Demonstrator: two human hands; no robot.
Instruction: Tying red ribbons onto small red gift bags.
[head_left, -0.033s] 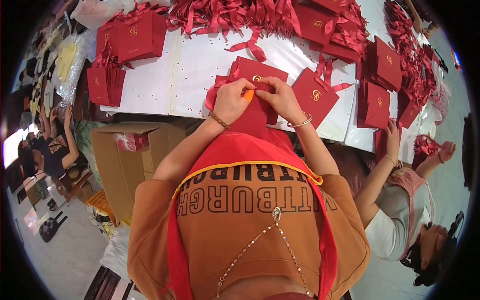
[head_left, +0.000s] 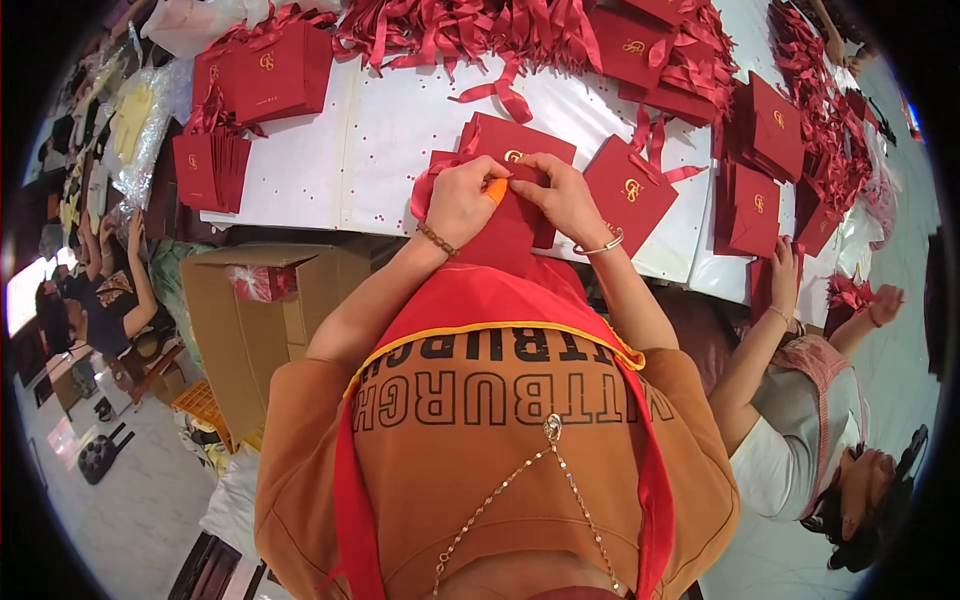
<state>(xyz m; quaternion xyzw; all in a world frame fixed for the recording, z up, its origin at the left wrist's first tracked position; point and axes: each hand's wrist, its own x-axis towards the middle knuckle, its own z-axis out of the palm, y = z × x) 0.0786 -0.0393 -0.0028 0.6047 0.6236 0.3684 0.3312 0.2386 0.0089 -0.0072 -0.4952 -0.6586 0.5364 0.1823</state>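
Red gift bag point(head_left: 525, 210) lies between our forearms at the near edge of the worktop point(head_left: 390, 150), partly covered by our fingers. Our left hand point(head_left: 463, 200) and right hand point(head_left: 563, 198) are close together, the fingertips nearly meeting, and each appears closed in a pinch on the bag. Whether they grip the panel or a ribbon end, we cannot tell. An orange finger cover point(head_left: 496, 191) sits on our left hand, and a red ribbon loop point(head_left: 423, 195) shows just beside that hand.

For good work at this point, we should steady the panel with one hand and make the fine adjustment with the other. We should keep the ribbon flat and untwisted, pull lightly, and avoid creasing the panel; thin card would probably mark easily.

Below the worktop edge, to our left, stands an open cardboard box point(head_left: 225, 330). The worktop is white and scattered with small red dots. Just beyond our fingers lies another bag point(head_left: 540, 140); a tilted bag point(head_left: 620, 205) rests to the right. Farther off are a loose ribbon point(head_left: 510, 103), stacked bags point(head_left: 290, 75) and a heap of ribbons point(head_left: 470, 30). A co-worker point(head_left: 800, 400) handles red items at our right; another person point(head_left: 110, 305) is across the tiled floor point(head_left: 160, 480) at left.
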